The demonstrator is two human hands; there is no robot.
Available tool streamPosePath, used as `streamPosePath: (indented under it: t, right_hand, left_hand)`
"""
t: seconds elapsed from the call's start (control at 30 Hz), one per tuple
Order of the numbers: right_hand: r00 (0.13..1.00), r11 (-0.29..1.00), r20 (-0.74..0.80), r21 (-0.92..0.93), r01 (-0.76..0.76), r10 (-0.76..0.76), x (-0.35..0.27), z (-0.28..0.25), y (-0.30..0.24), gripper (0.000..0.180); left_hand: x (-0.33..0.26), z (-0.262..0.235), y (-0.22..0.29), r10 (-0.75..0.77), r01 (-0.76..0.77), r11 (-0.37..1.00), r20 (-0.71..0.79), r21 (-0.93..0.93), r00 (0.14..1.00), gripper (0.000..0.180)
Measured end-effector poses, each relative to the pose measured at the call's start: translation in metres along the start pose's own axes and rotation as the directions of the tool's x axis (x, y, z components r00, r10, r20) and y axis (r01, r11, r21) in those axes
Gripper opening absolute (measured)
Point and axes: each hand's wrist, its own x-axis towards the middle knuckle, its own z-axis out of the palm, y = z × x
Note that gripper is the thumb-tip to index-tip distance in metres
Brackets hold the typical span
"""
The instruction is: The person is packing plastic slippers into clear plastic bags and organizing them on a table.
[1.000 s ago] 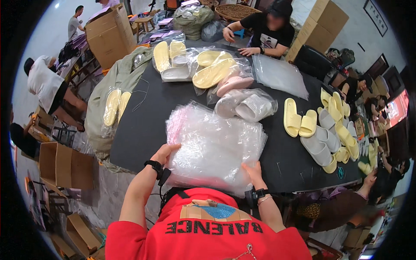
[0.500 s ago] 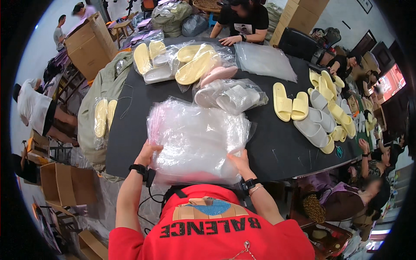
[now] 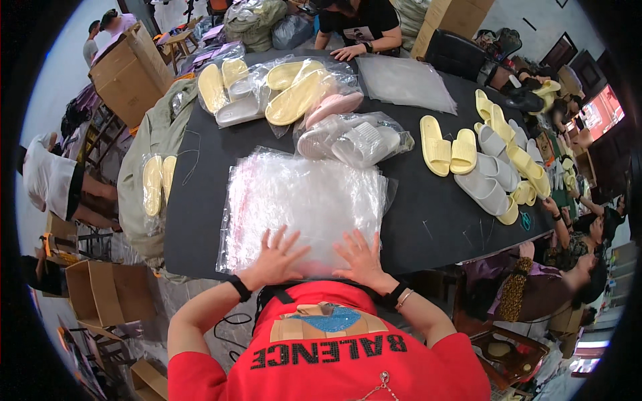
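Note:
A stack of clear plastic bags (image 3: 304, 200) lies flat at the table's near edge, with a pinkish strip along its left side. My left hand (image 3: 273, 257) rests palm down on the stack's near left part, fingers spread. Beside it, my right hand (image 3: 361, 255) lies on the near right part, its fingers stretched out too. Neither hand holds anything. Just beyond the stack sit bagged grey slippers (image 3: 361, 142), and behind those are bagged yellow slippers (image 3: 297, 100) and a bagged pink slipper (image 3: 334, 107).
Loose yellow slippers (image 3: 436, 150) and grey slippers (image 3: 483, 194) cover the black table's (image 3: 408, 214) right side. Another pile of clear bags (image 3: 406, 83) lies at the back, near a co-worker's hand (image 3: 351, 51). Small scissors (image 3: 525, 221) lie at the right edge. Other people sit at right.
Both hands have let go of the stack's sides and moved inward onto its top, fingers now spread. The stack lies flatter and neater. The co-worker at the back leans lower.

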Motion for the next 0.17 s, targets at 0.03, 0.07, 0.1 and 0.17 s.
streamPosePath:
  t: [0.03,0.07,0.1,0.17]
  right_hand:
    - [0.999,0.998,0.054,0.065,-0.003,-0.001,-0.003,0.003,0.001,0.080]
    - [0.997,0.998,0.069,0.047,0.033,-0.036,-0.006,0.007,0.005,0.081]
    - [0.994,0.997,0.086,0.030,0.068,-0.071,-0.009,0.013,0.012,0.081]
    - [0.988,0.995,0.115,0.025,0.098,-0.101,-0.017,0.032,0.023,0.083]
  left_hand:
    - [-0.001,0.007,0.002,0.014,-0.014,1.000,0.041,0.017,0.999,0.084]
    - [-0.001,0.019,0.002,0.026,-0.029,0.999,0.084,0.031,0.996,0.086]
    - [0.000,0.031,0.000,0.039,-0.045,0.998,0.128,0.045,0.991,0.088]
    - [0.002,0.048,-0.001,0.055,-0.076,0.977,0.109,0.199,0.993,0.093]
